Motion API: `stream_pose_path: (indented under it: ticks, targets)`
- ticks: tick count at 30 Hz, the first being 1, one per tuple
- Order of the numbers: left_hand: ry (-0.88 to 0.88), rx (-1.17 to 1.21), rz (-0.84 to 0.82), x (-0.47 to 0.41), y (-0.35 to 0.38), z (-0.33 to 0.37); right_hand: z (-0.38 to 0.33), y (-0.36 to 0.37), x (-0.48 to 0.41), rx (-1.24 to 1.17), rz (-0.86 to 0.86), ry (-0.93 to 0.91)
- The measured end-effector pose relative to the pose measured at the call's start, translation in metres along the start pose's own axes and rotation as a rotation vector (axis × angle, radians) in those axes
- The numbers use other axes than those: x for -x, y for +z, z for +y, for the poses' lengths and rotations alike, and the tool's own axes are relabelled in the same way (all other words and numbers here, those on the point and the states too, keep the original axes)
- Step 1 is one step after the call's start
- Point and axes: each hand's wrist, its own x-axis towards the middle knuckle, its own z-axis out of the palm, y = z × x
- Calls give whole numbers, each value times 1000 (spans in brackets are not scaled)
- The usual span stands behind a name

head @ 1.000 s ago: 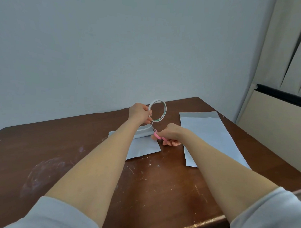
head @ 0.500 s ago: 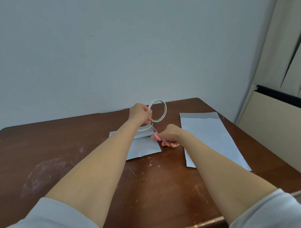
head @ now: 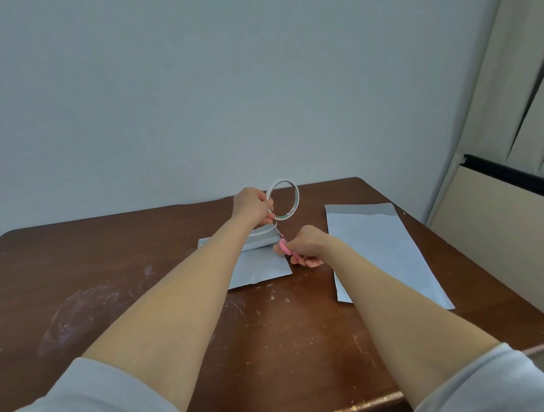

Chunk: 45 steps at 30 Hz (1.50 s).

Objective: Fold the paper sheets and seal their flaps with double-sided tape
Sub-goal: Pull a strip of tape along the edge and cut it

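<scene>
My left hand (head: 252, 206) holds a thin white ring of double-sided tape (head: 295, 199) upright above the table, with a strip pulled down from it. My right hand (head: 308, 245) grips pink-handled scissors (head: 284, 246), their blades pointing up at the strip just under the ring. Below both hands lies a folded pale blue paper sheet (head: 262, 265), its upper flap curled up. A second, flat sheet (head: 383, 249) lies to the right, apart from my hands.
The brown wooden table (head: 138, 287) has scuffed white marks at the left and centre. A plain wall stands close behind it. A curtain (head: 521, 91) and a beige panel with a black top edge (head: 509, 177) are on the right.
Almost nothing has moved. Both hands stay in the same place, with the scissors still at the tape strip below the ring.
</scene>
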Motion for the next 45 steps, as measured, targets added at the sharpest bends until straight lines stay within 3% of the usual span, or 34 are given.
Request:
stream_pose_path:
  ticks: [17,30,45]
  targets:
    - [-30,97,38,-3,-1,-5,1,4,4,-94,15,-7]
    - [-224,310,148,-1,11,-14,0,-4,6,-113,51,-57]
    - [-190,227,158,3,12,-15,4,-13,6,-117,105,-14]
